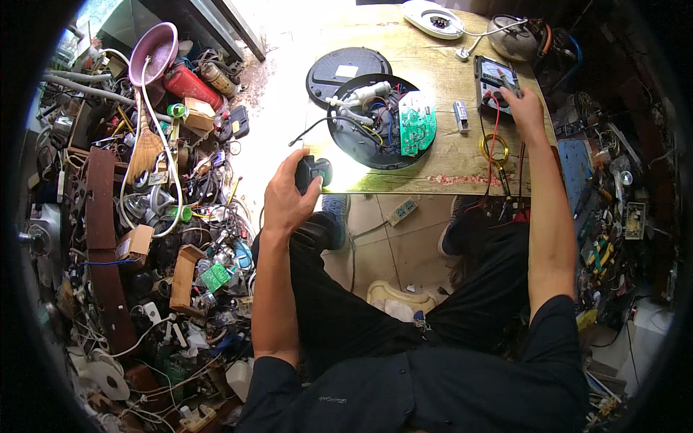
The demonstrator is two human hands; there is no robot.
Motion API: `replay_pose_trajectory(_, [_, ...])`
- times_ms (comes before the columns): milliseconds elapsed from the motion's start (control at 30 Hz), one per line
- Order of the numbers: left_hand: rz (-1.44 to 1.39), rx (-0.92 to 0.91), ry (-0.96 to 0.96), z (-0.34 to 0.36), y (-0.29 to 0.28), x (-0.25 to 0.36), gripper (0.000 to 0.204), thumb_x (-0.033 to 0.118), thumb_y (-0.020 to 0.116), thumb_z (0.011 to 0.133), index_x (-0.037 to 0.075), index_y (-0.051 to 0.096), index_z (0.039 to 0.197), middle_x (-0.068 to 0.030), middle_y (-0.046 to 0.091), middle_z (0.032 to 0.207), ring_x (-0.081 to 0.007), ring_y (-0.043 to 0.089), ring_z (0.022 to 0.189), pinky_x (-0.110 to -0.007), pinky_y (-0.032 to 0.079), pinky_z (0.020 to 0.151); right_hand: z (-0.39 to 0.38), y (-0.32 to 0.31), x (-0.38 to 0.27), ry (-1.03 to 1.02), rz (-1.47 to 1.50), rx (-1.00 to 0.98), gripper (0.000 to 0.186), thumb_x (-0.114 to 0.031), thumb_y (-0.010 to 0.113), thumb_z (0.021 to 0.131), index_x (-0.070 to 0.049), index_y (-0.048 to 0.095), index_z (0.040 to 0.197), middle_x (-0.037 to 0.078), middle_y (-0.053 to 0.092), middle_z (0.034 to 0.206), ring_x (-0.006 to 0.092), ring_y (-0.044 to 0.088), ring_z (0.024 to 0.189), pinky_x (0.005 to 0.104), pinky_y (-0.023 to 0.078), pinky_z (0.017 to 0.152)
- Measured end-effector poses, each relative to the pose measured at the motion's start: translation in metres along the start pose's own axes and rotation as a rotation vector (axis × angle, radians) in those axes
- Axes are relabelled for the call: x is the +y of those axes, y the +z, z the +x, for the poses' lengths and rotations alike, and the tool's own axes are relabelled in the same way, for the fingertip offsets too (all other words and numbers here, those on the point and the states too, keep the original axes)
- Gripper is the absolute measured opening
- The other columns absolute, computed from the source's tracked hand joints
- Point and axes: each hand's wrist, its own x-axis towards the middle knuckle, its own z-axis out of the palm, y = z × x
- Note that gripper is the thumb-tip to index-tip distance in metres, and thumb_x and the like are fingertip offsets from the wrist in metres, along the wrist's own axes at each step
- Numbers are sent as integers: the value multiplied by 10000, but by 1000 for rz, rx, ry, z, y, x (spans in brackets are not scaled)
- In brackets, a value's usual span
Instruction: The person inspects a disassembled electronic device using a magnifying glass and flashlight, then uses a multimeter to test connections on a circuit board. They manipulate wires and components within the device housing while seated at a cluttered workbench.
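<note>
At the near left corner of the wooden table (393, 183), my left hand (287, 195) is closed around a small black device (304, 175), thumb on one side and fingers on the other. A bright patch of light (354, 172) lies on the tabletop just beside it. Over at the right, my right hand (525, 114) reaches across a dark meter (488, 86) with a pale screen (497, 71); my fingertips are down at its near part, and I cannot tell whether they are clamped on something there or only resting. Between my hands sits a round black housing (352, 146), open upward, with wires (377, 119) and a white cylinder (372, 92) inside and a green circuit board (416, 124) lying over its right side. A round black cover (345, 63) lies just behind the housing, partly hidden by it. Between the housing and the meter is a small blue-and-white box (460, 116), and a yellow coil (484, 148) lies nearer me, to the right of that box. Towards the far edge are a white oval appliance (424, 17) and a rounded metal vessel (512, 42).
</note>
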Motion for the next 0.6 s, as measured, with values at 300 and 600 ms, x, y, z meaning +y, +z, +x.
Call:
replay_pose_trajectory(300, [152, -30, 23, 13, 9, 10, 456, 149, 684, 904, 104, 626, 1354, -191, 721, 1214, -420, 722, 1056, -488, 574, 927, -198, -94, -79, 122, 627, -61, 332, -407, 641, 1098, -75, 641, 1075, -28, 555, 667, 46, 450, 489, 214, 317, 438])
replay_pose_trajectory(600, [412, -35, 109, 23, 30, 30, 463, 183, 652, 894, 158, 617, 1356, -145, 690, 1173, -404, 729, 929, -515, 585, 825, -346, -65, -103, 460, 876, -583, 252, -246, 580, 1122, -25, 666, 1209, 4, 639, 767, 36, 483, 554, 204, 370, 498])
